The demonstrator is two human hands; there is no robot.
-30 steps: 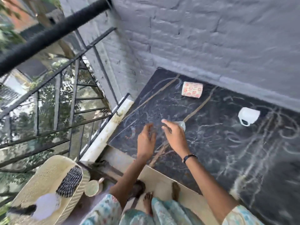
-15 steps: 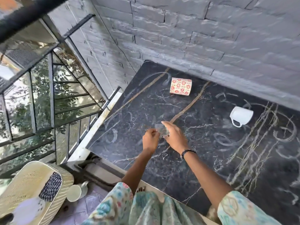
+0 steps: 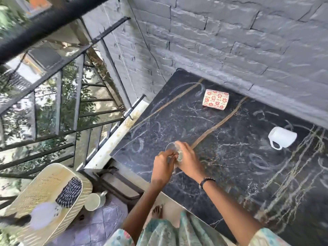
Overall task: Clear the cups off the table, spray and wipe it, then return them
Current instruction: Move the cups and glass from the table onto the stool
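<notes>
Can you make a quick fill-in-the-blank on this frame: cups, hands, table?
1. Both hands, the left hand and right hand, hold a clear ____ over the table.
2. The white mug lies on its ____.
3. The cup with red flowers lies nearest the grey ____.
4. On the right wrist is a dark ____.

Missing words: glass; side; wall; bracelet

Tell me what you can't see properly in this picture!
Head view only:
- Clear glass: see-through and mostly covered by the right hand and left hand; contents unknown.
- White mug and flowered cup: lying on their sides, insides hidden.
- Table: right side cut off by the frame edge.
- White object on the chair: too blurred to name.
</notes>
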